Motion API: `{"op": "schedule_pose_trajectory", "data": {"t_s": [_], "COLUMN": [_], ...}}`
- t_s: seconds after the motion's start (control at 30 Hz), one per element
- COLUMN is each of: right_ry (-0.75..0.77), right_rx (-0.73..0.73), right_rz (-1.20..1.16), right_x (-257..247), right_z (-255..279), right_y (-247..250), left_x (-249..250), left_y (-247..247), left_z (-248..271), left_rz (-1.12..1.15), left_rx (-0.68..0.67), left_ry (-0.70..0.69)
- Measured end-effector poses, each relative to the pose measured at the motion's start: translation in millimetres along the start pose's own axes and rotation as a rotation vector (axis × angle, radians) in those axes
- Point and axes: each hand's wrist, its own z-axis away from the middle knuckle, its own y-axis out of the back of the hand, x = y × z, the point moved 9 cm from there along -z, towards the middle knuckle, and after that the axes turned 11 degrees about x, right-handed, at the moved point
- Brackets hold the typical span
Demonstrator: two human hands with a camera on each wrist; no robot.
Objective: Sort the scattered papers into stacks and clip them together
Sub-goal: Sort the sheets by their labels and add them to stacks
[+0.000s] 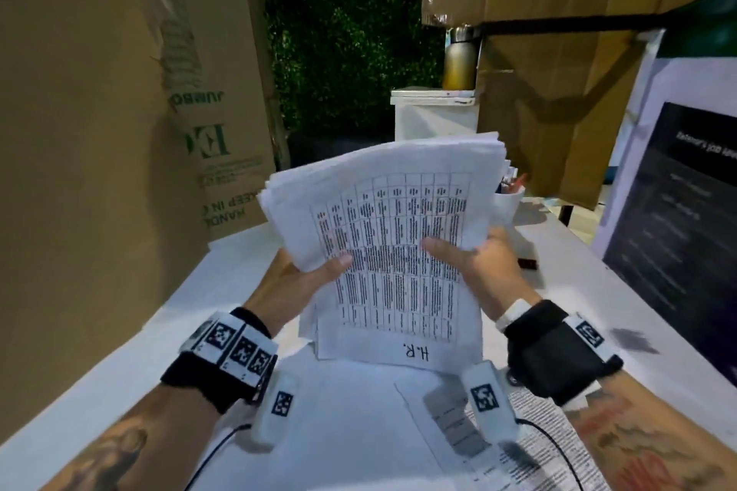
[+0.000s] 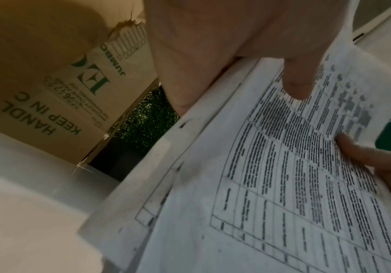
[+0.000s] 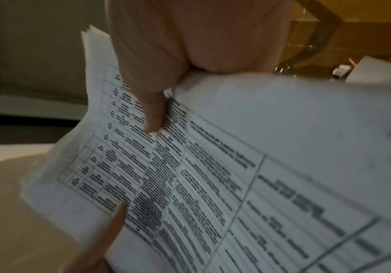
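**Two hands, one stack**

Both the left hand and right hand clamp the stack, thumbs on top, raised above the desk. Bottom margin reads "H.R." Left, a box marked "JUMBO" crowds the desk edge.

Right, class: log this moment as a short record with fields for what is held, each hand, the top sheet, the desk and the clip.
held: paper stack, lifted off the table
left hand: grips stack's left edge
right hand: grips stack's right edge
top sheet: printed table, "H.R." handwritten
desk: loose sheets below
clip: none visible on stack
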Motion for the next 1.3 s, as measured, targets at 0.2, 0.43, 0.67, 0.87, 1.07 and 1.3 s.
{"op": "schedule_pose_trajectory", "data": {"t_s": [0.2, 0.43, 0.67, 0.87, 1.07, 1.3], "right_ry": [-0.154, -0.26, -0.234, 0.097, -0.048, -0.149], "right_rx": [-0.03, -0.072, -0.589, -0.898, -1.031, -0.941], "right_rz": [-0.25, -0.17, 0.387, 1.497, 1.467, 0.641], "right_x": [3, 29, 50, 106, 112, 36], "right_z": [-15, -14, 5, 20, 26, -1], "right_y": [-1, -9, -7, 30, 29, 62], "left_x": [-2, -29, -59, -63, -68, -69], "left_y": [11, -1, 40, 84, 87, 101], "left_z": [1, 12, 9, 1, 1, -2], "left_rz": [-0.029, 0.122, 0.037, 0.034, 0.07, 0.137], "left_rx": [-0.043, -0.158, -0.058, 0.14, 0.188, 0.254], "left_ry": [0.056, 0.308, 0.266, 0.264, 0.278, 0.315]}}
